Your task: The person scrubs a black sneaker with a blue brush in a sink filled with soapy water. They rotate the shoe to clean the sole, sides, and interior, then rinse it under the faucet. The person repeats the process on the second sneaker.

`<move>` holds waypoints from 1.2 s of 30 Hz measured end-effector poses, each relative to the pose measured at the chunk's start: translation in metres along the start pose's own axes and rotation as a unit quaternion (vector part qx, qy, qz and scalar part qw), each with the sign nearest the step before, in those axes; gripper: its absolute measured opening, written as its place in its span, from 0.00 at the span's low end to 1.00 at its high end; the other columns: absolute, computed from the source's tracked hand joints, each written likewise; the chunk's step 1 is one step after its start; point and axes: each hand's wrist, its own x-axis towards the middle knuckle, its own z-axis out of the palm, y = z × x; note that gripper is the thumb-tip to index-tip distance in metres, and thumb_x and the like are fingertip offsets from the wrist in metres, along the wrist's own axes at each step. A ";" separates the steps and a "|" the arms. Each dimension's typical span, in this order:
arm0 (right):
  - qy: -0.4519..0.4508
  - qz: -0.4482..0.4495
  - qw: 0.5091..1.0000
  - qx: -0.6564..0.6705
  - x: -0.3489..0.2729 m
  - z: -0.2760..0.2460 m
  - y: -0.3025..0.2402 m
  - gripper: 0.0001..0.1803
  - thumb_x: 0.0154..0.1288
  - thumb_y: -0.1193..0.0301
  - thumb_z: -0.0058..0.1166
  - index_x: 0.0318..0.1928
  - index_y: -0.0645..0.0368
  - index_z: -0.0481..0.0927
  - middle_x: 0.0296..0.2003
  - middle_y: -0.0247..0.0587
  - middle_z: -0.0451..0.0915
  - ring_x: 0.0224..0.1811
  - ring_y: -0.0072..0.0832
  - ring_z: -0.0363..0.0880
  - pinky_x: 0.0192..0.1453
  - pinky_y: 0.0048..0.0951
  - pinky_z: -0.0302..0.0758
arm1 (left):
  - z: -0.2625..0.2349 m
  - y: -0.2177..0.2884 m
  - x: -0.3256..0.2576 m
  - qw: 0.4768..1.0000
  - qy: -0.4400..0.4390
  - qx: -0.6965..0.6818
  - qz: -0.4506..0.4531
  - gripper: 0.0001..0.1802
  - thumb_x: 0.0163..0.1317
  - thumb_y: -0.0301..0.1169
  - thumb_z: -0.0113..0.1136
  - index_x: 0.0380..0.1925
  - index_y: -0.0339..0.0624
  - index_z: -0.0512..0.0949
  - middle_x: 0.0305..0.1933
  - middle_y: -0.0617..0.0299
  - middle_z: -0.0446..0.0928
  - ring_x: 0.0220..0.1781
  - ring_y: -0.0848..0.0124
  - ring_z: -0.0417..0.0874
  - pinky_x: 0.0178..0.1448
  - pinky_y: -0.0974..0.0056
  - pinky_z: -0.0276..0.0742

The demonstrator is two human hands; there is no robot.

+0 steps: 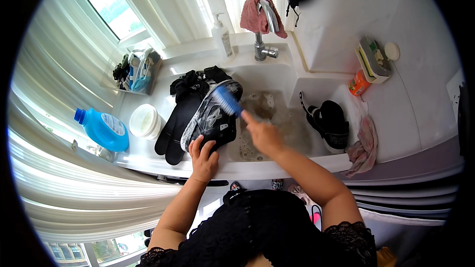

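Note:
A black shoe [210, 123] with white edging and a pale pattern lies at the left rim of the sink. My left hand [203, 160] grips its near end, fingers bent over it. In my right hand [264, 136] is a blue scrubbing brush [228, 102], its bristles at the shoe's upper part; the brush is slightly blurred. Two black insoles [173, 128] rest just left of the shoe, and black cloth or laces [190, 84] bunch behind it. The other black shoe [330, 123] stands at the sink's right side, a strap trailing from it.
Cloudy water covers the sink basin [297, 99]. A pink cloth [252, 12] drapes over the faucet [260, 47]. Along the left counter are a blue detergent bottle [105, 131], a white tub [144, 121] and a clear box [138, 71]. A pump bottle [221, 37] stands behind; another cloth [363, 143] hangs right.

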 end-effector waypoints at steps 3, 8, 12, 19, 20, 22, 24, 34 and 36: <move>0.049 0.072 0.996 0.009 0.021 -0.005 0.018 0.25 0.68 0.66 0.46 0.65 0.43 0.66 0.26 0.54 0.80 0.27 0.53 0.78 0.32 0.50 0.73 | -0.002 0.000 0.004 1.000 -0.002 -0.008 0.003 0.07 0.44 0.28 0.59 0.20 0.47 0.69 0.51 0.61 0.75 0.63 0.49 0.67 0.62 0.41 0.60; -0.002 -0.008 0.999 0.048 -0.024 -0.008 0.017 0.26 0.66 0.68 0.50 0.65 0.46 0.67 0.27 0.56 0.79 0.28 0.53 0.78 0.33 0.47 0.73 | -0.007 -0.006 0.013 0.998 0.031 -0.044 -0.032 0.13 0.38 0.23 0.63 0.21 0.45 0.67 0.46 0.59 0.75 0.60 0.47 0.68 0.61 0.45 0.63; 0.004 0.159 0.987 0.038 -0.035 -0.045 0.092 0.22 0.69 0.63 0.46 0.62 0.48 0.71 0.37 0.55 0.81 0.35 0.53 0.80 0.41 0.47 0.75 | -0.017 0.007 0.065 0.950 0.061 -0.181 -0.245 0.21 0.36 0.20 0.72 0.23 0.42 0.65 0.41 0.55 0.75 0.49 0.56 0.75 0.56 0.59 0.69; -0.089 0.334 0.938 0.017 -0.028 -0.073 0.133 0.22 0.70 0.62 0.44 0.62 0.51 0.71 0.52 0.49 0.78 0.56 0.48 0.74 0.58 0.41 0.71 | 0.081 0.060 0.098 0.797 0.041 -0.396 -0.454 0.20 0.43 0.27 0.74 0.27 0.39 0.67 0.40 0.58 0.76 0.42 0.72 0.72 0.49 0.68 0.69; -0.108 0.338 0.935 -0.007 -0.030 -0.070 0.140 0.22 0.70 0.62 0.43 0.63 0.51 0.71 0.53 0.49 0.77 0.56 0.48 0.74 0.58 0.41 0.71 | 0.094 0.069 0.102 0.764 0.026 -0.406 -0.501 0.20 0.44 0.29 0.74 0.27 0.39 0.68 0.40 0.59 0.76 0.41 0.72 0.72 0.47 0.68 0.69; -0.147 0.342 0.927 -0.052 -0.025 -0.064 0.143 0.22 0.71 0.62 0.42 0.63 0.50 0.70 0.55 0.49 0.76 0.58 0.47 0.73 0.59 0.41 0.71 | 0.139 0.073 0.088 0.771 0.038 -0.370 -0.517 0.20 0.43 0.31 0.75 0.28 0.40 0.70 0.38 0.60 0.75 0.39 0.71 0.73 0.45 0.66 0.71; -0.180 0.350 0.917 -0.067 -0.017 -0.060 0.137 0.22 0.71 0.62 0.41 0.63 0.51 0.69 0.55 0.49 0.76 0.57 0.47 0.73 0.59 0.41 0.71 | 0.168 0.076 0.078 0.792 0.052 -0.311 -0.522 0.21 0.42 0.33 0.75 0.28 0.40 0.70 0.36 0.58 0.75 0.38 0.67 0.74 0.44 0.64 0.72; -0.187 0.457 0.868 0.054 -0.006 0.013 0.127 0.28 0.70 0.68 0.39 0.70 0.57 0.57 0.49 0.56 0.78 0.37 0.46 0.83 0.30 0.41 0.80 | 0.191 0.072 0.055 0.742 -0.463 -0.203 -0.441 0.25 0.46 0.48 0.72 0.37 0.40 0.80 0.49 0.49 0.79 0.53 0.55 0.80 0.56 0.57 0.75; -0.177 0.463 0.860 0.118 -0.019 0.005 0.086 0.28 0.70 0.67 0.40 0.69 0.57 0.57 0.46 0.56 0.78 0.31 0.46 0.83 0.23 0.39 0.78 | 0.192 0.069 0.056 0.714 -0.467 -0.231 -0.468 0.26 0.47 0.48 0.71 0.39 0.40 0.79 0.50 0.48 0.79 0.54 0.55 0.80 0.55 0.58 0.76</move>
